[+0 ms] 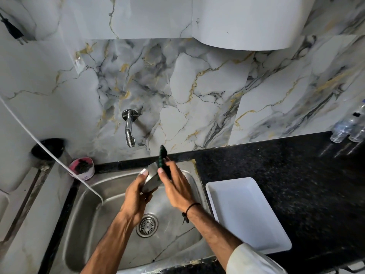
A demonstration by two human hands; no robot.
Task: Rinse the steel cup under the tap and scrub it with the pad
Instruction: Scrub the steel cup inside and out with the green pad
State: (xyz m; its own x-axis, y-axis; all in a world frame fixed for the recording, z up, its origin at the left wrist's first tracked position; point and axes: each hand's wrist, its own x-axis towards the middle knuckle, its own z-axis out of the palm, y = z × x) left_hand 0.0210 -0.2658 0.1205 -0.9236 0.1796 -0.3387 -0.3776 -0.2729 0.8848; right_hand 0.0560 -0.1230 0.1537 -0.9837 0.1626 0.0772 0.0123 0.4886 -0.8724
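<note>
Nearest the camera, two bare forearms rise from the lower edge over a steel sink [94, 224]; the right one emerges from a pale sleeve [250, 262] and bears a dark cord [190, 209] at the wrist.

At far left, a dark plug [13, 30] hangs against the marble-patterned wall [197, 86]. Below it, a white hose [49, 153] runs diagonally down into the sink basin. A black round object [48, 148] sits on the left ledge, and beside it, at the sink's rear left corner, stands a pink tub [82, 168] with dark contents.

A chrome tap [129, 128] projects from the wall above the basin; no water stream can be made out.

The left hand [136, 196] holds the steel cup [150, 179] above the basin, below and slightly right of the tap: thumb on the upper side, fingers wrapped beneath, the grip closed around the cup body. The cup is tilted.

The right hand [175, 186] holds the dark green pad [163, 158] on edge, grip pinched on it between thumb and fingers, and presses its lower part against the cup. The pad's top stands above both hands.

The round drain strainer [147, 225] lies in the basin floor between the two forearms.

Right of the sink, a white rectangular tray [246, 212] rests on the black speckled counter [296, 165]. At far right, clear plastic bottles [349, 127] stand by the wall.
</note>
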